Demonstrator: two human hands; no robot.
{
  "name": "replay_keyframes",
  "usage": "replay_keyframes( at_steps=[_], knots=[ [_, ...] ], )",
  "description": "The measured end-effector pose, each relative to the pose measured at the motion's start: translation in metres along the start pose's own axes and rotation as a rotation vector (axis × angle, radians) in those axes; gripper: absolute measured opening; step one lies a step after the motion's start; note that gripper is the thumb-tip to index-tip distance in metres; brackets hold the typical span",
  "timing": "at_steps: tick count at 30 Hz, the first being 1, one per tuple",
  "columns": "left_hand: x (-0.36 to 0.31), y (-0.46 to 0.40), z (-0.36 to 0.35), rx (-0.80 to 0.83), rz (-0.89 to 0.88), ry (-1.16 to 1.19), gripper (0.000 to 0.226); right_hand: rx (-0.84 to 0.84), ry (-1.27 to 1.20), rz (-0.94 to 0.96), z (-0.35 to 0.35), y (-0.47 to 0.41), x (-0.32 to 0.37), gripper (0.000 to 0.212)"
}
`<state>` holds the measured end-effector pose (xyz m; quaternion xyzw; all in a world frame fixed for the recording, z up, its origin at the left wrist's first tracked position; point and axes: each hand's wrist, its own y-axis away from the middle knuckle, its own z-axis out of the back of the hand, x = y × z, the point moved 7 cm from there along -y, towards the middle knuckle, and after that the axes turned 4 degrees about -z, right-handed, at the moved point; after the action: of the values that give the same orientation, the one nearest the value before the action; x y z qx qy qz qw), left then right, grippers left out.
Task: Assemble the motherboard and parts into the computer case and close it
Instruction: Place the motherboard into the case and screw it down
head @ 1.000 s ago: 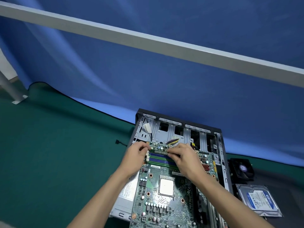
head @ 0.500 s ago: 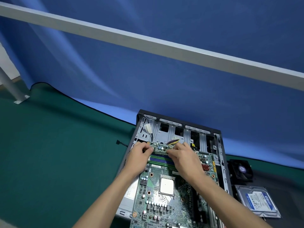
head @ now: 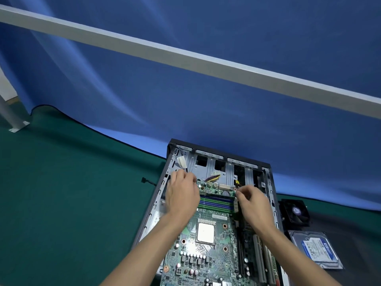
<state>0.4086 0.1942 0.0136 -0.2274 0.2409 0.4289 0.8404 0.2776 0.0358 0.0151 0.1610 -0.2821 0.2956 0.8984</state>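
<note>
You are working on the memory part of the job. The motherboard (head: pixel 208 242) lies flat inside the open computer case (head: pixel 266 168), and the case has no lid on it yet. The memory slots (head: pixel 216 203) sit across the far end of the motherboard, past the square silver chip (head: pixel 205 232). Your left hand (head: pixel 182 197) rests at the left end of the slots with its fingers curled down; I cannot tell if it is gripping anything there. Your right hand (head: pixel 252 203) is at the right end of the slots, and its thumb and fingers look pinched together on the small clip there, though the clip is too tiny to be sure. A memory stick seems to lie in the slot farthest from the chip. I think you are locking it in. Next you would press both ends down evenly until the clips snap shut; push straight down, not sideways. A moment ago both hands were close together over the middle of the slots. Now they have spread apart, one to each end. The fan (head: pixel 295 211) and the hard drive (head: pixel 315 249) wait on the table to the right of the case, still not put in.
</note>
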Motion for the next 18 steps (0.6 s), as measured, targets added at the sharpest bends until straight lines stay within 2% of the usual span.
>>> replay_keyframes(
  at_steps=[5, 9, 13, 18],
  knots=[
    [-0.024, 0.003, -0.032, 0.070, -0.112, 0.053, 0.031, 0.095, -0.096, -0.101, -0.008, 0.003, -0.015, 0.018],
    [-0.027, 0.004, -0.045, 0.055, -0.129, -0.097, 0.046, 0.096, -0.198, -0.113, -0.005, 0.004, -0.015, 0.021],
    [-0.028, 0.004, -0.048, 0.054, -0.139, -0.232, 0.048, 0.088, -0.193, -0.142, -0.009, 0.002, -0.019, 0.012],
    [-0.028, 0.002, -0.053, 0.092, -0.134, -0.307, 0.052, 0.070, -0.182, -0.183, -0.007, -0.004, -0.023, 0.017]
  ],
)
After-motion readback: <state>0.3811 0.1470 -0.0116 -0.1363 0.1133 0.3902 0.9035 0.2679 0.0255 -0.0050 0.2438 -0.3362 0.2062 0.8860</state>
